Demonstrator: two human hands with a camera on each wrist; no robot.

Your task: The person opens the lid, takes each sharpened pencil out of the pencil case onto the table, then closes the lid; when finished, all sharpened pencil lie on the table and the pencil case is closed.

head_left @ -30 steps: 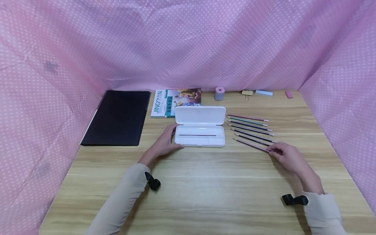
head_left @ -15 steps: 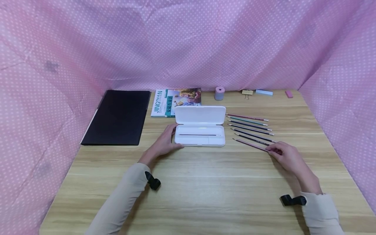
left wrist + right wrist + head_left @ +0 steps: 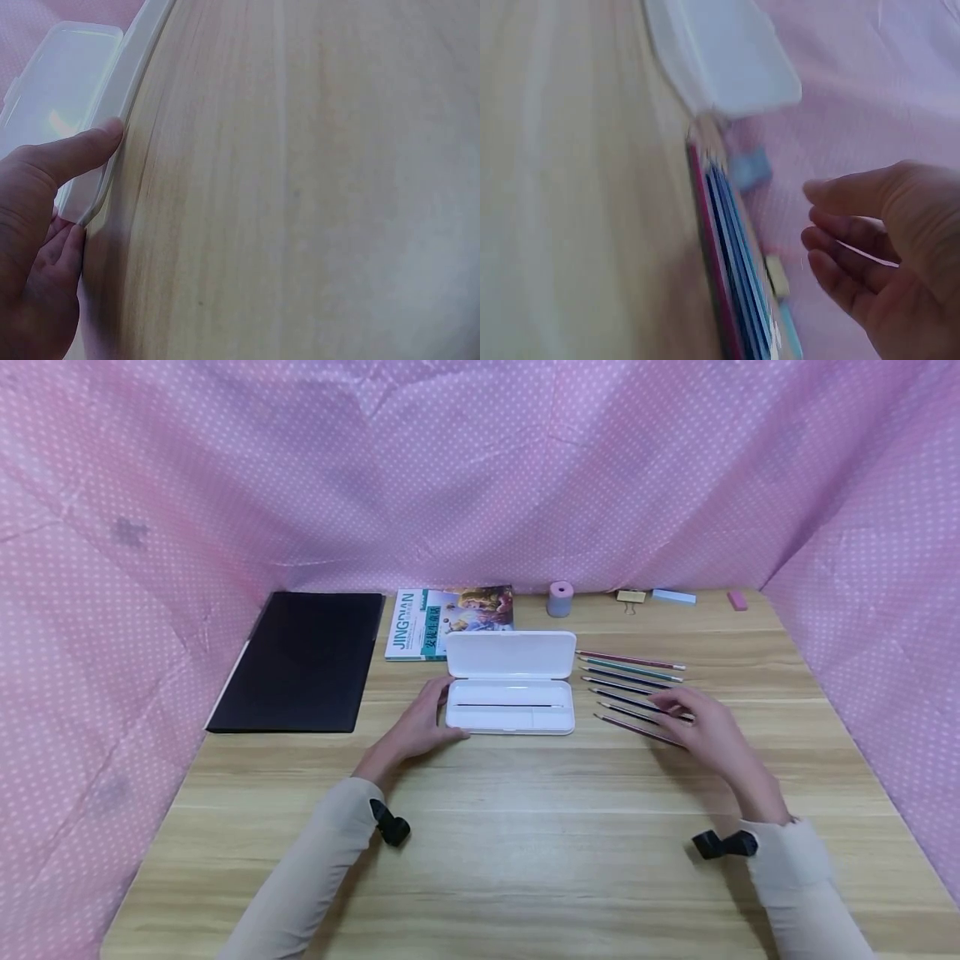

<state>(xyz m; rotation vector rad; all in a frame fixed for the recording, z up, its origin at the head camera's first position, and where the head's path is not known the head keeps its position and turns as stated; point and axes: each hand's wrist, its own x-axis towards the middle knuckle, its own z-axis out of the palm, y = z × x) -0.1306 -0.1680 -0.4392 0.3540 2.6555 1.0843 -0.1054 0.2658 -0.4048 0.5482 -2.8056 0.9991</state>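
Note:
A white pencil case (image 3: 512,656) lies with its lid raised in the head view, one thin dark pencil (image 3: 510,705) inside. My left hand (image 3: 422,722) holds the case's left end, thumb (image 3: 90,150) along the front edge and fingers round the end. To the right of the case, several pencils lie side by side, the maroon pencil (image 3: 626,727) nearest me. My right hand (image 3: 705,727) hovers over their right ends, fingers loosely bent with nothing between them. In the right wrist view the hand (image 3: 885,240) is apart from the row of pencils (image 3: 731,255).
Behind the case lies a book (image 3: 450,622), with a black folder (image 3: 300,660) to its left. Along the back stand or lie a pink-and-grey sharpener-like cylinder (image 3: 560,600), a binder clip (image 3: 632,597), a pale blue bar (image 3: 673,597) and a pink eraser (image 3: 737,601). Polka-dot cloth surrounds the table.
My right hand has let go of the maroon pencil's end, lifted, and moved left and away from me over the row. My left hand and the case have stayed still.

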